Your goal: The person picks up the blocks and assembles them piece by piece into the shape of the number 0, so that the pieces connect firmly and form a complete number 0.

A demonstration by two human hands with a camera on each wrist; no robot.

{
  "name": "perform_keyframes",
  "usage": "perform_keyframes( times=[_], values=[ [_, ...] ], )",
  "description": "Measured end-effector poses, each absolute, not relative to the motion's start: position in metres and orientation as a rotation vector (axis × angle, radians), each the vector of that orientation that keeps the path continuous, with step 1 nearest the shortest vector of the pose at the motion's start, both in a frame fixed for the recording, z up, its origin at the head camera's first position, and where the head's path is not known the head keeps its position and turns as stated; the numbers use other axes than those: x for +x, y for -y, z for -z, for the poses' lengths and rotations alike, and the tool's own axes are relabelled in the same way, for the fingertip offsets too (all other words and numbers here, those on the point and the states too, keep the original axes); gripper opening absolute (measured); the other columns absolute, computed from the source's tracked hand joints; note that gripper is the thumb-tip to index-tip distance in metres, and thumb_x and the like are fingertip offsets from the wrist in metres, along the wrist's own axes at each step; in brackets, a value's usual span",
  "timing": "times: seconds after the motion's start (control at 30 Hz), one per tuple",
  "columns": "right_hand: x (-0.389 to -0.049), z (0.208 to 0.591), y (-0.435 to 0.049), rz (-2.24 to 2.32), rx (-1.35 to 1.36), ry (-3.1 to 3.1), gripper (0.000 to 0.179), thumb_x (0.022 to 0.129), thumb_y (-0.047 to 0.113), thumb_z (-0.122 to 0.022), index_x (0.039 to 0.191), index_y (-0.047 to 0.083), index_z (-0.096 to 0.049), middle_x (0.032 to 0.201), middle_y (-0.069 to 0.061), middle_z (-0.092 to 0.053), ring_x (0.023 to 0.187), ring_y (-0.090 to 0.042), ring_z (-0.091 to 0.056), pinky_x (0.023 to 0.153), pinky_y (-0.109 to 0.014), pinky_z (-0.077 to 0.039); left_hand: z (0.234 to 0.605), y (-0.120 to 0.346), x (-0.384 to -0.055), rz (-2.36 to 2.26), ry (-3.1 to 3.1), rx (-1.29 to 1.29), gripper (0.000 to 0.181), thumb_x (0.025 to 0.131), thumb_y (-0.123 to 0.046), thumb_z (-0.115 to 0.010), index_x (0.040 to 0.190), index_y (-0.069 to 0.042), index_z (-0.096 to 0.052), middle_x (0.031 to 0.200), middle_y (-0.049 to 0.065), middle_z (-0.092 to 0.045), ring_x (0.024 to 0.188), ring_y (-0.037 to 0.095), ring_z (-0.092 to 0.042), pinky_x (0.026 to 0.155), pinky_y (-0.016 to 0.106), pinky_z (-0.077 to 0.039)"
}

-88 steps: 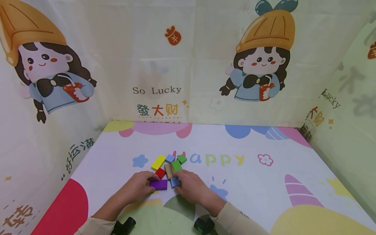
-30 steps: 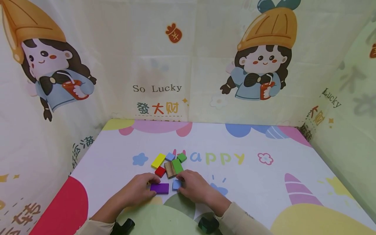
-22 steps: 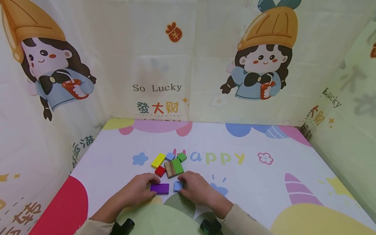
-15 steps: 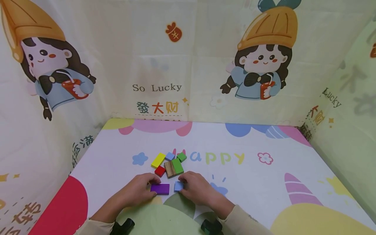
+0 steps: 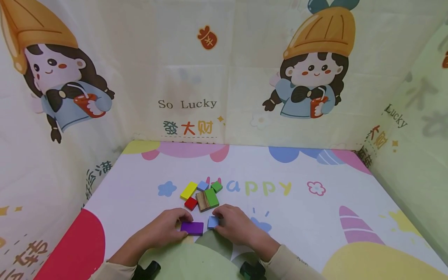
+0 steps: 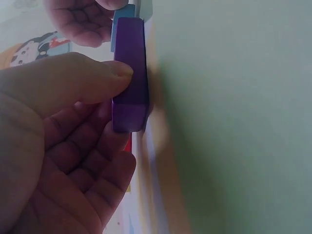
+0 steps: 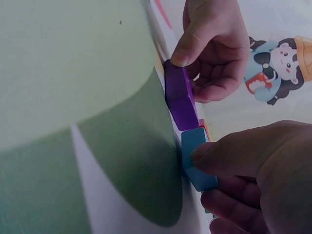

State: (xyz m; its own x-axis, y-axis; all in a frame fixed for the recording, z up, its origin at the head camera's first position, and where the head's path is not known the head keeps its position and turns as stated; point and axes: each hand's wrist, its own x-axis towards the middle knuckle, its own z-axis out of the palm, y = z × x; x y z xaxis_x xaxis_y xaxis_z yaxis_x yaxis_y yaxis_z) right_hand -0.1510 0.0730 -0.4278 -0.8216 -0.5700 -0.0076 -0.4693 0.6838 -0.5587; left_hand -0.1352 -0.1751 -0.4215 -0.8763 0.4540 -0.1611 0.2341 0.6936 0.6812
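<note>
My left hand [image 5: 168,228] pinches a purple rectangular block [image 5: 192,228] at its left end, thumb on the near side and fingers behind. In the left wrist view the thumb presses the long face of that purple block [image 6: 130,68]. To its right, my right hand [image 5: 233,225] pinches a small light-blue block [image 5: 212,222] between thumb and fingers. A narrow gap parts the two blocks in the head view. The light-blue block [image 7: 196,153] has the right thumb on its near face in the right wrist view.
Just beyond the hands lie a red block [image 5: 190,203], a yellow block [image 5: 189,191], a blue block [image 5: 202,186], a wood-grain block [image 5: 202,203] and two green blocks, one longer [image 5: 211,198] and one small [image 5: 216,187]. Printed cloth walls [image 5: 241,128] enclose the table [image 5: 297,217].
Both hands have drawn the purple and light-blue blocks nearer to me, away from the cluster. Most recently the purple block slid slightly nearer and right; the light-blue block stays nearly still.
</note>
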Motion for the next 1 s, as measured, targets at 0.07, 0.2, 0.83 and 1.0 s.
perform_keyframes(
  times=[0.07,0.2,0.83,1.0],
  values=[
    [-0.1508,0.4275,-0.0728,0.825,-0.84,-2.71,0.031,0.088,0.014,-0.076,0.117,0.005,-0.067,0.106,0.0,-0.065,0.096,-0.009,-0.06,0.089,-0.027,-0.053,0.422,0.1755,-0.1348,-0.973,-2.59,0.564,0.027,0.083,-0.008,-0.08,0.107,-0.009,-0.067,0.103,-0.002,-0.064,0.091,0.018,-0.054,0.078,0.034,-0.051],
    [-0.1499,0.4263,-0.0728,0.825,-0.831,-2.704,0.031,0.088,0.014,-0.076,0.117,0.005,-0.067,0.106,0.001,-0.065,0.095,-0.009,-0.059,0.089,-0.027,-0.053,0.4232,0.1756,-0.1339,-0.967,-2.584,0.594,0.026,0.083,-0.009,-0.08,0.107,-0.011,-0.067,0.103,-0.004,-0.063,0.091,0.017,-0.055,0.078,0.032,-0.051],
    [-0.1463,0.4241,-0.0724,0.804,-0.816,-2.684,0.032,0.088,0.015,-0.076,0.117,0.006,-0.067,0.106,0.001,-0.064,0.096,-0.008,-0.059,0.089,-0.028,-0.053,0.4252,0.175,-0.1326,-0.98,-2.544,0.701,0.027,0.081,-0.01,-0.081,0.104,-0.015,-0.068,0.1,-0.011,-0.062,0.093,0.013,-0.057,0.082,0.032,-0.053],
    [-0.1459,0.4252,-0.0726,0.812,-0.827,-2.682,0.031,0.088,0.014,-0.076,0.117,0.006,-0.067,0.106,0.001,-0.065,0.095,-0.008,-0.059,0.088,-0.027,-0.053,0.4241,0.1732,-0.1311,-0.975,-2.528,0.688,0.027,0.082,-0.01,-0.081,0.104,-0.015,-0.067,0.099,-0.012,-0.062,0.092,0.012,-0.057,0.082,0.032,-0.052]
  ],
)
